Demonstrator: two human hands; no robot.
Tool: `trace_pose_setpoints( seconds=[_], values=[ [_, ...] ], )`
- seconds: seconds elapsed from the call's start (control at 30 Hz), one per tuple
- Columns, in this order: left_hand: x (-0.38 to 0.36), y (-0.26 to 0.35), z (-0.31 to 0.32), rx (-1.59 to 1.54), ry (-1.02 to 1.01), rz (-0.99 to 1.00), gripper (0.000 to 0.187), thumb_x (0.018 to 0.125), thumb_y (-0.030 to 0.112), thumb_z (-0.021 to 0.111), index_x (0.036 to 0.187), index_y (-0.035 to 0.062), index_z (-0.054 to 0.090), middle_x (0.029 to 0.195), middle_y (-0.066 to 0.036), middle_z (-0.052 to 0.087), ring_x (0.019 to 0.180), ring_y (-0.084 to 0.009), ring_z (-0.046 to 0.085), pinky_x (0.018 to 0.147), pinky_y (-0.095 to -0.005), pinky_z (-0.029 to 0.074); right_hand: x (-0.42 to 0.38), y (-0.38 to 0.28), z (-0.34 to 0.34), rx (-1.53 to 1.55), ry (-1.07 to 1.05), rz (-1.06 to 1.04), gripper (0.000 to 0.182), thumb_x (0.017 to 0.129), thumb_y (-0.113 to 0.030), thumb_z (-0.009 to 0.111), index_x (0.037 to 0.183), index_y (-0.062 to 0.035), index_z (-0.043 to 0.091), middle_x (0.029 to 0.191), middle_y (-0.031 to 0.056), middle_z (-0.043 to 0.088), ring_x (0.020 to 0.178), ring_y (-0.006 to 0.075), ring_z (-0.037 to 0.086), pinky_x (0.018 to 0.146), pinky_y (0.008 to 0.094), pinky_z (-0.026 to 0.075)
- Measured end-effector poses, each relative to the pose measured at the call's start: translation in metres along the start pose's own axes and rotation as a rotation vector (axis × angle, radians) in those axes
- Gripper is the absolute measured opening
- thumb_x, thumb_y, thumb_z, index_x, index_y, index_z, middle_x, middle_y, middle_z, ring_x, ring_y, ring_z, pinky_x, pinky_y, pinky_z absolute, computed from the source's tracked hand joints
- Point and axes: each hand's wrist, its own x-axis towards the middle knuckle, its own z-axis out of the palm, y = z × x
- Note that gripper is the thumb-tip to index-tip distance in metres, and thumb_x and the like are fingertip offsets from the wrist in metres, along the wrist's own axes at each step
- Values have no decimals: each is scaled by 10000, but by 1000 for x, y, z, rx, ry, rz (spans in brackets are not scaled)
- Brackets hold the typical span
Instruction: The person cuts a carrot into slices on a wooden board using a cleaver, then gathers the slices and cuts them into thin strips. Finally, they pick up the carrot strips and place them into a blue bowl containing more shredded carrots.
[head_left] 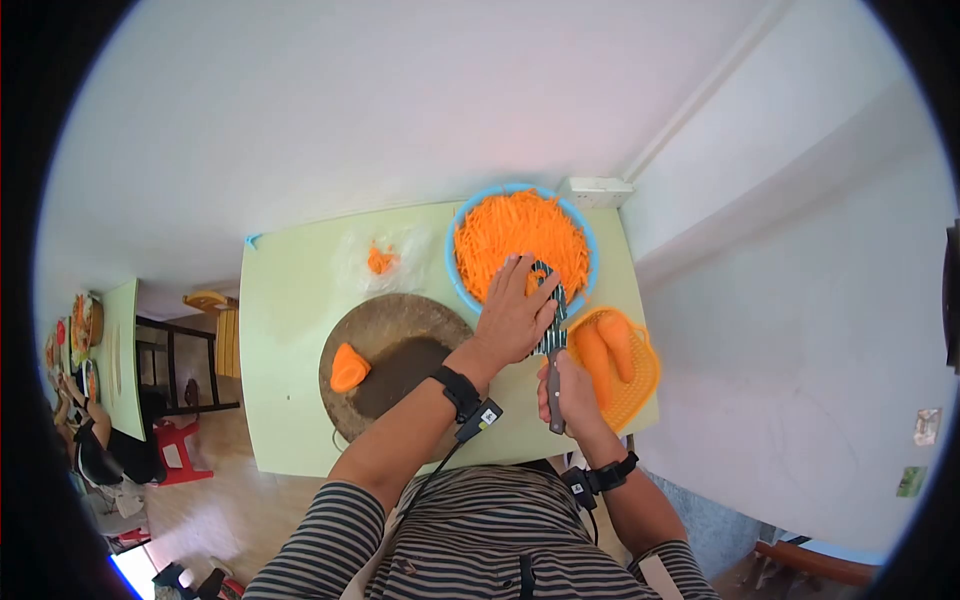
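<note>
My right hand grips the dark handle of a cleaver, whose blade points away from me over the near rim of a blue basin. Across the blade lies my left hand, its fingers stretched out and a little apart. Shredded carrot heaps up in the basin, just beyond my fingertips. A round wooden chopping board is below my left forearm, partly hidden by it. On its left side sits a cut piece of carrot.
A yellow basket with whole carrots stands right of the cleaver. A clear plastic bag with carrot scraps lies on the pale green table. White walls border the table. Another person is at far left, near a red stool.
</note>
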Motion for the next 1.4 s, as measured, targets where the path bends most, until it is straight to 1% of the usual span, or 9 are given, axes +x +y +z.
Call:
trace_pose_setpoints(
  seconds=[0.37, 0.53, 0.7, 0.9, 1.13, 1.23, 1.3, 1.33, 1.4],
  values=[
    [73, -44, 41, -111, 70, -112, 418, 994, 188, 587, 1374, 13, 589, 1459, -313, 457, 1361, -500, 429, 1128, -535, 352, 58, -59, -22, 49, -39, -27, 493, 1063, -478, 441, 961, -7, 542, 621, 62, 561, 441, 147, 537, 410, 283, 442],
    [96, -63, 51, -18, 50, -139, 388, 1013, 226, 563, 1350, 41, 610, 1436, -279, 503, 1364, -461, 448, 1120, -550, 347, 73, -66, -34, 94, -56, -7, 473, 1061, -467, 455, 977, -9, 540, 625, 64, 567, 439, 144, 543, 406, 277, 440],
    [102, -77, 60, 249, -79, -259, 394, 1041, 329, 490, 1303, 77, 644, 1379, -199, 585, 1366, -426, 465, 1132, -553, 317, 68, -66, -53, 95, -55, 5, 464, 1067, -450, 437, 984, -8, 551, 636, 64, 570, 436, 154, 538, 405, 288, 445],
    [103, -80, 64, 293, -104, -270, 397, 1042, 336, 483, 1290, 76, 652, 1332, -202, 622, 1362, -413, 476, 1132, -549, 314, 49, -61, -76, 98, -7, 1, 447, 1074, -429, 427, 996, -9, 559, 624, 67, 569, 441, 152, 540, 417, 289, 453],
    [112, -73, 54, 288, -276, -330, 475, 1072, 404, 386, 1401, 129, 589, 1471, -212, 515, 1441, -412, 382, 1160, -586, 260, 40, -54, -90, 127, 9, -97, 435, 1074, -426, 427, 1013, -17, 560, 630, 63, 578, 458, 138, 553, 432, 280, 464],
    [111, -73, 46, 307, -217, -394, 529, 1093, 422, 313, 1469, 112, 517, 1512, -171, 494, 1442, -428, 381, 1191, -515, 262, 42, -50, -92, 146, 38, -70, 440, 1071, -434, 435, 1018, -15, 559, 632, 63, 582, 456, 139, 555, 429, 278, 460],
    [114, -79, 38, -64, -130, -572, 534, 1096, 401, 351, 1508, 82, 469, 1512, -183, 494, 1438, -372, 410, 1201, -446, 278, 43, -46, -93, 162, 43, -63, 438, 1070, -433, 439, 1021, -15, 558, 636, 64, 585, 453, 140, 555, 426, 278, 459],
    [112, -87, 37, -64, -131, -570, 534, 1096, 401, 351, 1508, 82, 469, 1512, -183, 494, 1438, -372, 410, 1201, -446, 278, 41, -47, -93, 171, 53, -52, 435, 1068, -433, 443, 1023, -15, 558, 639, 65, 588, 451, 141, 554, 424, 278, 457],
    [107, -96, 35, -319, 20, -457, 471, 1085, 311, 446, 1455, 26, 510, 1428, -187, 567, 1358, -306, 507, 1148, -379, 367, 40, -47, -94, 169, 39, -62, 429, 1068, -428, 443, 1024, -17, 557, 643, 65, 588, 456, 140, 557, 428, 279, 459]
  ],
)
